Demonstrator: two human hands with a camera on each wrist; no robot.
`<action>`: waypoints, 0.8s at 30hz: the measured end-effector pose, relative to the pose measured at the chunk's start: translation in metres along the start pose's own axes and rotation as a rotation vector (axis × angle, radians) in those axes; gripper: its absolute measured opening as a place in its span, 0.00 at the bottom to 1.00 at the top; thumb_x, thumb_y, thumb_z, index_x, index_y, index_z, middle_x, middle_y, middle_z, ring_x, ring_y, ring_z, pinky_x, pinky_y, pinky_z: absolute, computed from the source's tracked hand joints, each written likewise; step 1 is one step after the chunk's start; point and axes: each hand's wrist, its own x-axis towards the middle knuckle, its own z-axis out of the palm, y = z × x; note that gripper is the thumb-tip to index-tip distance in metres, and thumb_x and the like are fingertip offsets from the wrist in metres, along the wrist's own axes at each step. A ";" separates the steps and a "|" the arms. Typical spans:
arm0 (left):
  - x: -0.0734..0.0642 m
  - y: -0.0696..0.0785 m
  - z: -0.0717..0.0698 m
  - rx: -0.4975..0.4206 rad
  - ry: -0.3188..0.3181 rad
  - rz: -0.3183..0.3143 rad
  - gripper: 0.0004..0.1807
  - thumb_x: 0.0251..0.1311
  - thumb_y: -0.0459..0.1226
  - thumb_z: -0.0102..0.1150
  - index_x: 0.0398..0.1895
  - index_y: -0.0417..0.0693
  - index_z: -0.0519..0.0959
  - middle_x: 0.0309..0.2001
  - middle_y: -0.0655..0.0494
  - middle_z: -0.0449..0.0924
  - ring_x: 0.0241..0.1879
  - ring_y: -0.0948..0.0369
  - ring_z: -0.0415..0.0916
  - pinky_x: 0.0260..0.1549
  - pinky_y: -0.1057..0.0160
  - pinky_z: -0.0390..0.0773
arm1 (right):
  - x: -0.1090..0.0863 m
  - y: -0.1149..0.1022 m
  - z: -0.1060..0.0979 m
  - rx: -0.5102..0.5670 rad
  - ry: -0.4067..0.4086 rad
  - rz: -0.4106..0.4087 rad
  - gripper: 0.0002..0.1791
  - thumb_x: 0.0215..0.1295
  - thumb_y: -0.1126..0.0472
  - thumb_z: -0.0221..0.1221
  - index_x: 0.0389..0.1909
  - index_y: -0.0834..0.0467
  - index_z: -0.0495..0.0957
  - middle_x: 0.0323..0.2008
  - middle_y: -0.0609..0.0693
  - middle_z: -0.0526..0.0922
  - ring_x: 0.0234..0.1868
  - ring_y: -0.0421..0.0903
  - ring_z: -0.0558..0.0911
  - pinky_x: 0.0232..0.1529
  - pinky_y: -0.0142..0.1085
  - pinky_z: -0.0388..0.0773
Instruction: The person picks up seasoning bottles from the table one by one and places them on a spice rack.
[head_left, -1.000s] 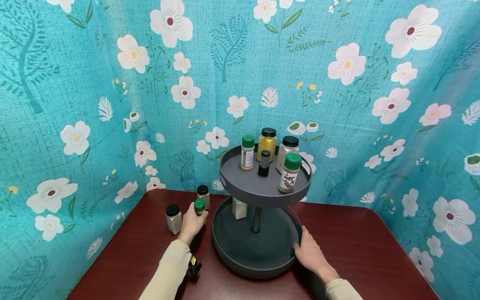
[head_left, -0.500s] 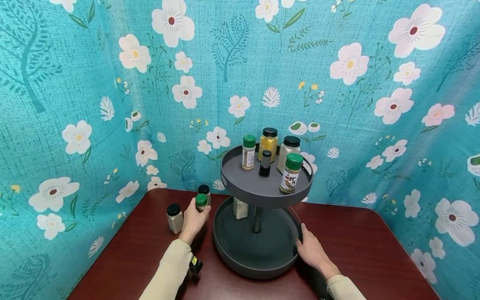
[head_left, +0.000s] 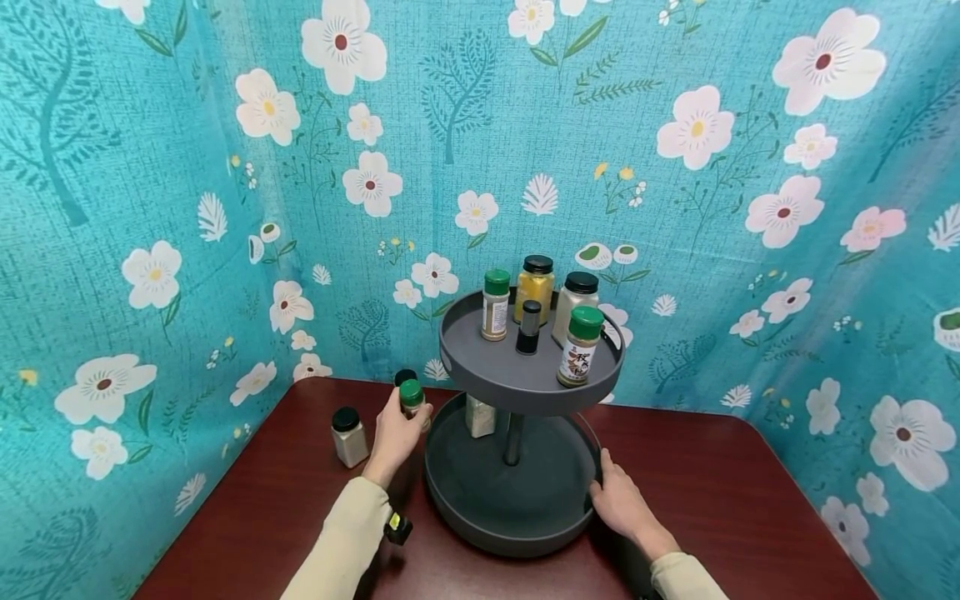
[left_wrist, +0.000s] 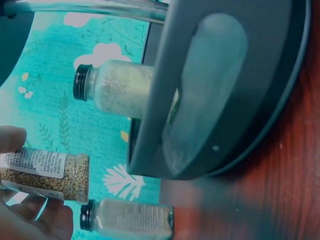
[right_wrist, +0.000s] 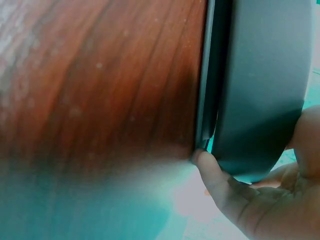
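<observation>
My left hand (head_left: 393, 435) grips a green-capped spice jar (head_left: 412, 395) just left of a dark grey two-tier round rack (head_left: 517, 546). In the left wrist view, brown granules show through the jar (left_wrist: 75, 175) below its white label, and it is held above the table. On the rack's right side, my right hand (head_left: 624, 507) holds the wall of the lower tier, as the right wrist view of the wall (right_wrist: 265, 95) also shows. A jar of pale contents (head_left: 480, 417) stands at the back left of that tier, partly hidden by the upper one.
On the upper tier (head_left: 480, 367) stand several jars, among them a yellow-filled jar (head_left: 533, 296) and a green-capped jar (head_left: 580, 350). A black-capped jar (head_left: 350, 442) sits left of my left hand; another black cap (head_left: 405, 377) shows behind it. Floral cloth (head_left: 465, 125) hangs around the table.
My left hand has lifted the green-capped spice jar and carried it slightly right, closer to the rack; it now hides most of the black-capped jar behind. My right hand stays on the rack.
</observation>
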 end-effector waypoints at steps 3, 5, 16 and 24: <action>-0.001 0.004 0.002 -0.006 -0.020 0.000 0.17 0.59 0.43 0.62 0.48 0.49 0.70 0.43 0.49 0.78 0.44 0.54 0.77 0.42 0.50 0.76 | -0.001 0.000 0.001 0.000 0.000 0.003 0.36 0.67 0.65 0.48 0.68 0.77 0.44 0.64 0.77 0.57 0.63 0.70 0.60 0.57 0.60 0.62; -0.002 0.006 0.004 -0.014 -0.045 -0.005 0.17 0.59 0.43 0.63 0.47 0.50 0.71 0.43 0.49 0.78 0.43 0.54 0.77 0.40 0.51 0.76 | -0.001 0.000 0.001 -0.005 -0.005 0.003 0.36 0.67 0.65 0.48 0.68 0.77 0.44 0.63 0.77 0.57 0.63 0.70 0.61 0.56 0.60 0.62; -0.002 0.009 0.012 0.015 -0.256 0.043 0.16 0.58 0.42 0.63 0.49 0.53 0.73 0.42 0.56 0.79 0.40 0.59 0.77 0.38 0.54 0.76 | -0.001 -0.001 -0.001 -0.047 -0.004 0.005 0.36 0.66 0.65 0.48 0.67 0.78 0.45 0.62 0.78 0.58 0.62 0.71 0.62 0.56 0.60 0.62; -0.004 0.008 0.016 0.037 -0.316 0.076 0.15 0.56 0.40 0.65 0.43 0.48 0.74 0.36 0.55 0.80 0.33 0.60 0.76 0.34 0.56 0.76 | -0.001 -0.002 0.002 -0.046 0.006 0.007 0.36 0.65 0.65 0.48 0.67 0.79 0.45 0.61 0.78 0.60 0.60 0.70 0.64 0.55 0.59 0.64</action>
